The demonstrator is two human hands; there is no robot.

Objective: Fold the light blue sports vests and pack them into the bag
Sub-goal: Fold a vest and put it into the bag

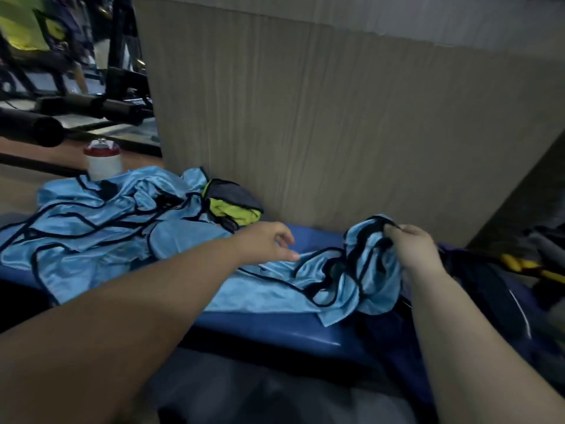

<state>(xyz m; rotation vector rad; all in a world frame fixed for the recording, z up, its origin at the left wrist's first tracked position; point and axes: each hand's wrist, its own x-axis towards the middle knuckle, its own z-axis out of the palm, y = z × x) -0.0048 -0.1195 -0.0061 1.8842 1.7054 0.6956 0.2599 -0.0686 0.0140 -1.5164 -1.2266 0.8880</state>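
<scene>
Light blue and shiny, one vest (275,289) lies half spread on the blue bench (275,328), probably so that it can be flattened and folded there. The right hand (412,249) pinches its bunched top part, with the black trim, between thumb and curled fingers and lifts it a little. The left hand (266,243) reaches over the flat part; its fingers are loosely bent and hold nothing, and the fingertips seem to just touch the cloth. More vests lie in a pile (101,221) on the left. A dark bag (477,289), I think, sits just right of the held vest, close for packing.
</scene>
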